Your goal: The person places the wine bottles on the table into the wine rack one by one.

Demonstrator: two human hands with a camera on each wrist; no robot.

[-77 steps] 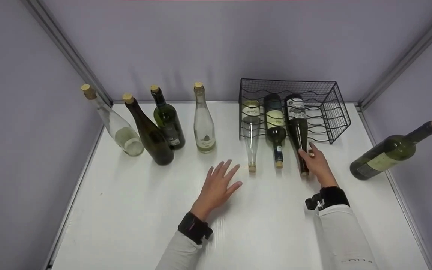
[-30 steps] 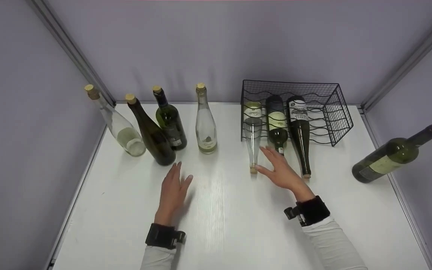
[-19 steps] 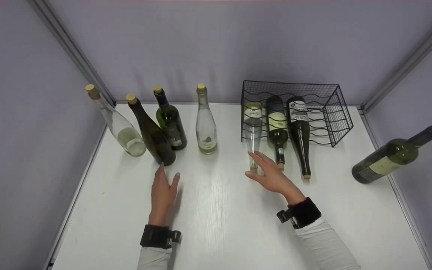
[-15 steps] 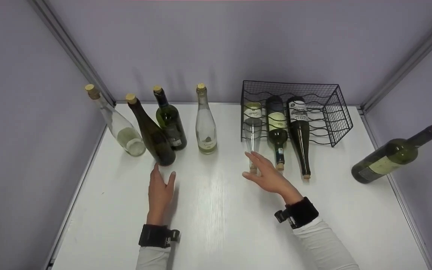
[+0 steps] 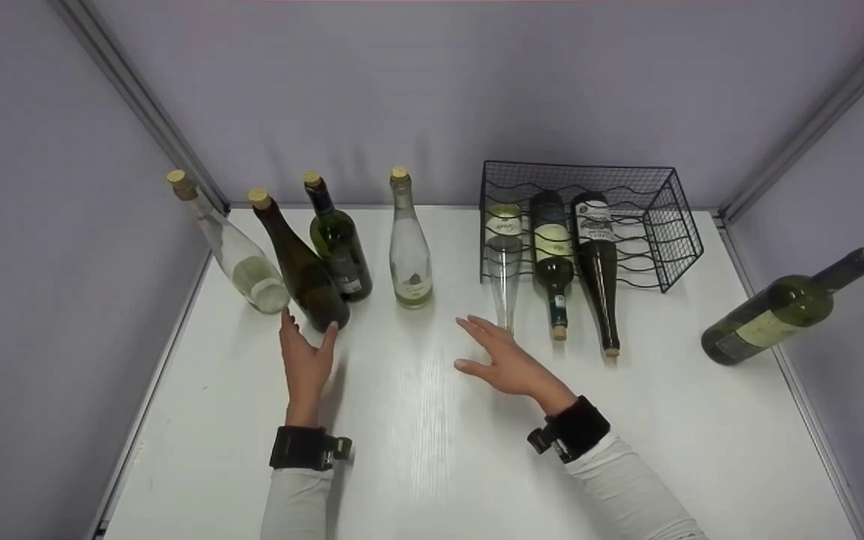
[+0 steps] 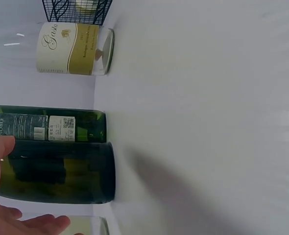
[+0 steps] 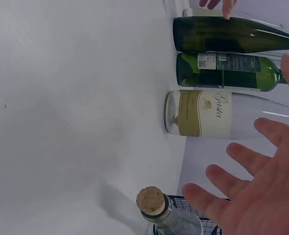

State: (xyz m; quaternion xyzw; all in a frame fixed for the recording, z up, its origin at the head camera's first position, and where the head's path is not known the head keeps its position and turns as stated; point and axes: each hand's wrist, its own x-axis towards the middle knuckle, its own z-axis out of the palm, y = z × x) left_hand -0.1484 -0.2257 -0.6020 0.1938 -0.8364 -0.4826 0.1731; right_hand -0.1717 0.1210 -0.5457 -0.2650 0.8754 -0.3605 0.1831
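Observation:
My left hand (image 5: 304,364), fingers spread, reaches around the lower part of a dark brown corked wine bottle (image 5: 301,266). In the left wrist view its thumb (image 6: 2,145) lies at one side of that bottle and the other fingers at the opposite side. My right hand (image 5: 511,367) hovers with loose, parted fingers just left of the corked neck of a clear bottle (image 5: 505,262) lying in a black wire wine rack (image 5: 670,234). Two dark bottles, one with a cream label (image 5: 552,238) and one with a white label (image 5: 595,225), lie beside it, necks toward me.
Upright on the white table (image 5: 417,450) are a clear bottle (image 5: 244,266) and a green bottle (image 5: 342,259) flanking the brown one. Another clear bottle (image 5: 410,259) stands left of the rack. A green wine bottle (image 5: 769,315) stands far right. Grey panels (image 5: 432,90) enclose the table.
The right hand has left the neck of the white-labelled bottle in the rack and moved left. The left hand has moved left and forward to the brown bottle. The bottles stay in place.

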